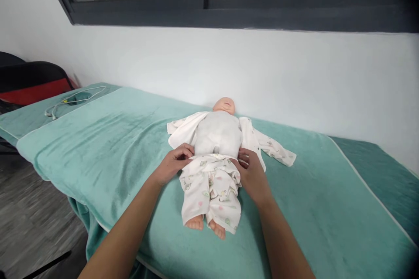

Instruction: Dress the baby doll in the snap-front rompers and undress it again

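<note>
A baby doll (218, 133) lies on its back, head toward the wall and bare feet toward me. Printed white baby pants (209, 187) cover its legs up to the waist. A white baby jacket (252, 137) lies spread open beneath its torso, one sleeve stretched out to the right. My left hand (176, 161) pinches the waistband at the doll's left-of-picture hip. On the opposite hip, my right hand (250, 170) has its fingers closed on the waistband too. The fingertips of both hands are partly hidden by cloth.
Under the doll, a green plush cover (114, 152) drapes over the table. A white cable (78, 98) lies at its far left, near black and red chairs (36, 83). A white wall (147, 61) with a dark-framed window (203, 11) stands behind.
</note>
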The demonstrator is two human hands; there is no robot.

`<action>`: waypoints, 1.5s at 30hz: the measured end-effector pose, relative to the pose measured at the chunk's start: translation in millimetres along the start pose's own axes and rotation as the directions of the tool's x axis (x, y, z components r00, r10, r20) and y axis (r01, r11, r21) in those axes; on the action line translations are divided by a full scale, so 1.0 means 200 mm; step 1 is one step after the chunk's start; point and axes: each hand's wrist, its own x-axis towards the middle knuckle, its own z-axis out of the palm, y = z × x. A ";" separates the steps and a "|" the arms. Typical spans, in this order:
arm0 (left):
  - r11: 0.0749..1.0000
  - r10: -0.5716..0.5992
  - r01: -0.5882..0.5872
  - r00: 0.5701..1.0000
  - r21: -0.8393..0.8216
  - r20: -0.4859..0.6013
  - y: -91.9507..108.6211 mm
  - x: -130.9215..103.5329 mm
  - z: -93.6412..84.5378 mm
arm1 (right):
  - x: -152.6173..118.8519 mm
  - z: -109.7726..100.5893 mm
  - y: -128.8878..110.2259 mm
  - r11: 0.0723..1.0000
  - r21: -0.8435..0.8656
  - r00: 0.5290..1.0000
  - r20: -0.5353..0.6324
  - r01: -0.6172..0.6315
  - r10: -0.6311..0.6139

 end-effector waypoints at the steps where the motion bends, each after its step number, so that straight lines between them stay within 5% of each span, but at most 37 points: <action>1: 0.999 0.031 -0.029 0.997 0.033 -0.063 0.00 0.01 0.01 | 0.00 0.00 -0.01 0.999 -0.017 1.000 -0.004 0.028 -0.028; 4: 0.992 0.083 -0.064 0.979 0.106 -0.186 -0.01 0.04 0.04 | -0.01 -0.01 -0.03 0.985 -0.105 0.990 0.034 0.138 -0.135; 8: 0.996 0.055 -0.037 0.974 0.085 -0.220 -0.02 0.13 0.07 | 0.01 -0.03 -0.08 0.930 -0.248 0.961 0.114 0.271 -0.250; 13: 0.962 0.066 0.043 0.921 0.270 -0.383 -0.06 0.29 0.05 | 0.16 -0.05 -0.09 0.953 -0.270 0.989 0.095 0.136 -0.114; 19: 0.972 -0.030 0.084 0.972 0.219 -0.235 -0.11 0.38 0.02 | 0.26 -0.04 -0.01 0.996 0.060 0.988 0.143 -0.069 0.059; 29: 0.974 -0.199 0.207 0.976 0.093 -0.087 -0.03 0.31 -0.02 | 0.18 -0.11 -0.03 0.982 0.103 0.900 0.425 -0.156 0.099; 36: 0.929 -0.342 0.344 0.939 -0.135 0.038 -0.04 0.29 -0.04 | 0.20 -0.03 0.04 0.972 -0.107 0.954 0.196 -0.210 0.228; 40: 0.898 -0.366 0.368 0.929 -0.242 0.054 -0.04 0.28 -0.04 | 0.23 0.01 0.08 0.983 -0.094 0.986 0.040 -0.155 0.159; 45: 0.898 -0.325 0.272 0.940 -0.347 -0.104 -0.05 0.29 0.04 | 0.23 0.03 0.04 0.993 0.049 0.993 0.059 -0.104 0.101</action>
